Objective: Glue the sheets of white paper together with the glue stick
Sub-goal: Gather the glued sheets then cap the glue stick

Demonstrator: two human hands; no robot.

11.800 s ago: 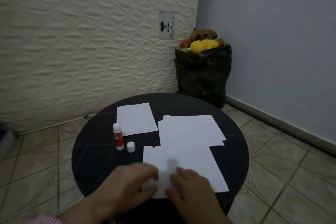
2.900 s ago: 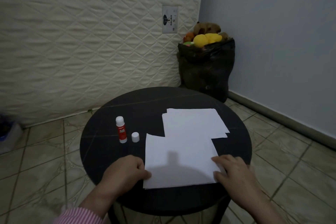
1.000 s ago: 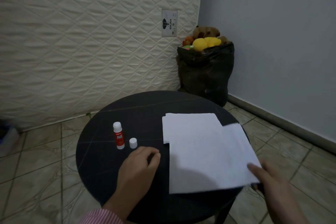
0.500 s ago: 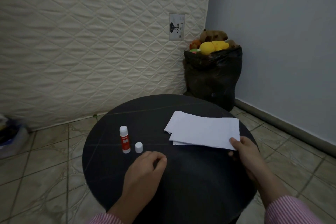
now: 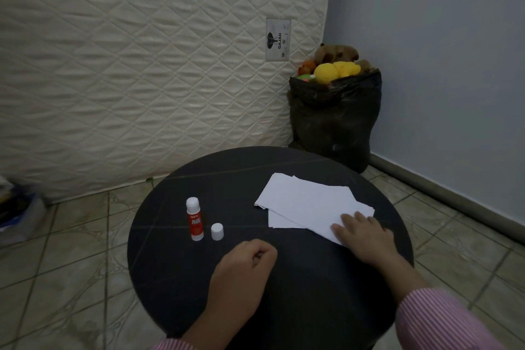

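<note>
Two-handed work at the round dark tabletop (image 5: 284, 307): presses the right hand (image 5: 362, 236) flat on the near corner of the sheets of white paper (image 5: 306, 202), stacked askew at the right side. Rests the left hand (image 5: 244, 267) clenched on nothing near the middle. Finds the glue stick (image 5: 194, 220) upright and uncapped just ahead and left of that nearer left hand, long axis vertical, cap (image 5: 217, 231) just beside it.

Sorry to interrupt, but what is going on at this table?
A person's right hand presses flat on the stack of white paper sheets on the round table. The left hand rests curled nearby, holding nothing. The glue stick stands uncapped and untouched, with its cap beside it.
</note>
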